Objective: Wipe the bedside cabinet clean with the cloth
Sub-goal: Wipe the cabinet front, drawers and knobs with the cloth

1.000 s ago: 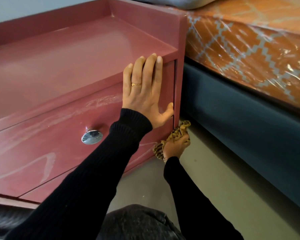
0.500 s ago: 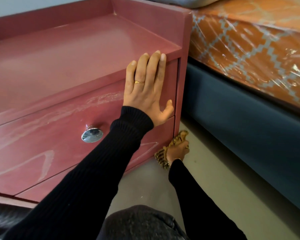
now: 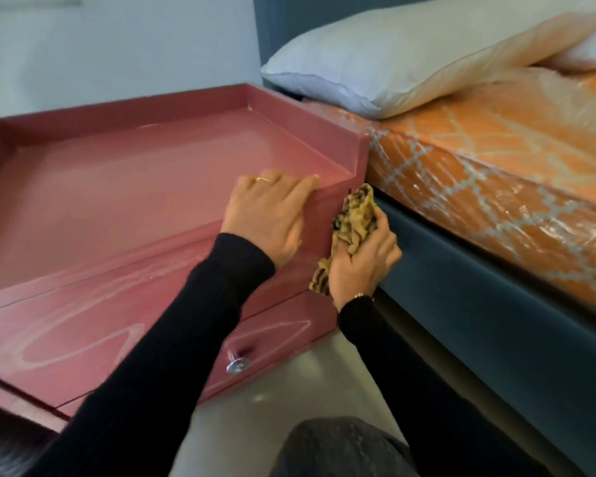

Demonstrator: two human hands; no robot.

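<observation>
Pale wall point(image 3: 117, 46) behind, grey floor point(image 3: 255, 407) below, bed at the right. Red bedside cabinet point(image 3: 117, 187) against the wall, touching or almost touching the bed; raised rim round its top at the back and both sides. White wipe streaks across the upper drawer front point(image 3: 83, 335). Round metal knob point(image 3: 236, 367) on the lower drawer, near the front right corner.

Left hand point(image 3: 269, 215) laid over the front edge of the cabinet top, near the right corner; fingers fairly straight and pressed on the wood, gripping nothing; gold ring point(image 3: 263, 180) on one finger. Right hand point(image 3: 362, 259) at the right side of the cabinet, close under the top corner, fingers curled tight round a bunched yellow cloth point(image 3: 355, 218) with dark stripes. Cloth pressed against the right side panel, in the narrow gap between cabinet and dark blue bed frame point(image 3: 479, 304); one end hanging out below the palm.

Orange patterned mattress point(image 3: 496, 173) in clear plastic on the frame, white pillow point(image 3: 410, 53) on it. Black sleeves point(image 3: 172, 356) on both arms. Blur on arms and cloth.
</observation>
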